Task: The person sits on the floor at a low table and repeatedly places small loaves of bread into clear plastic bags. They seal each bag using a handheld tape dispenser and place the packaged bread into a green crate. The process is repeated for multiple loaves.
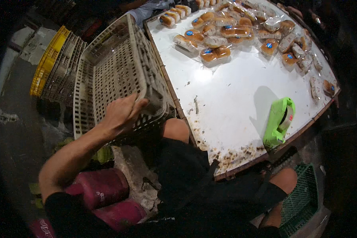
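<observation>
My left hand (123, 113) is closed on the near rim of a dirty pale plastic crate (117, 75), with the fingers curled over the edge and partly hidden. Perforated walls surround the crate's inside, which holds nothing that I can see. It is tilted and stands against the left edge of a white-topped table (222, 103). My right hand is out of the picture. Bread buns in clear wrappers (215, 53), several with blue labels, lie in a loose heap over the table's far half. Near the front right edge stands a bright green tape dispenser (274, 125) with a roll in it.
Stacked crates (61, 65) with a yellow one on the side stand at the far left. Magenta gas cylinders (103, 190) lie below my left arm. A green basket (303, 200) is on the floor beside my right knee. Another person's clothing (146, 12) shows behind the crate.
</observation>
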`<state>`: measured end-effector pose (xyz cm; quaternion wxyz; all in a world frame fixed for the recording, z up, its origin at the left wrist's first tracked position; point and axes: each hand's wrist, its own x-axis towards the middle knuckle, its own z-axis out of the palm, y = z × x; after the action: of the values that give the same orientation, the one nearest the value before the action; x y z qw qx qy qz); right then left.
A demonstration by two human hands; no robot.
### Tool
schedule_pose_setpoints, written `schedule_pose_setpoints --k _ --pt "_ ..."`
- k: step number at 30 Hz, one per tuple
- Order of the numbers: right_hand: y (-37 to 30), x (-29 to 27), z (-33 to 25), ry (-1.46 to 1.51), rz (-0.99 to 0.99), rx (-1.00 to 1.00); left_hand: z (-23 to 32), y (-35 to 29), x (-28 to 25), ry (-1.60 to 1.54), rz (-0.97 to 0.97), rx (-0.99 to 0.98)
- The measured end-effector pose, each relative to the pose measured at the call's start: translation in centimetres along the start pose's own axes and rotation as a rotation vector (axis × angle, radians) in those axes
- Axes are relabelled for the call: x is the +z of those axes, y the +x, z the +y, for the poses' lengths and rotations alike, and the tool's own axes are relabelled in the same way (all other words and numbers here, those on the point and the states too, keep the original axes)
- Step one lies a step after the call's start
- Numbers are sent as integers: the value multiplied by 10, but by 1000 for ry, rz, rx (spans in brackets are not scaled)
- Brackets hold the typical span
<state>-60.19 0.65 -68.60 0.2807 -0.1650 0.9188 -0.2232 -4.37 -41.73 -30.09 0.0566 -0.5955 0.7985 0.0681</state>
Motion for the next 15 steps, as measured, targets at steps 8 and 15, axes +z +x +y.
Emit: schedule_pose_setpoints --k 8,15 --pt "7 -127 32 82 245 -151 11 -31 9 38 87 71" --pt "4 -226 -97 367 425 -385 -17 -9 13 -61 196 141"
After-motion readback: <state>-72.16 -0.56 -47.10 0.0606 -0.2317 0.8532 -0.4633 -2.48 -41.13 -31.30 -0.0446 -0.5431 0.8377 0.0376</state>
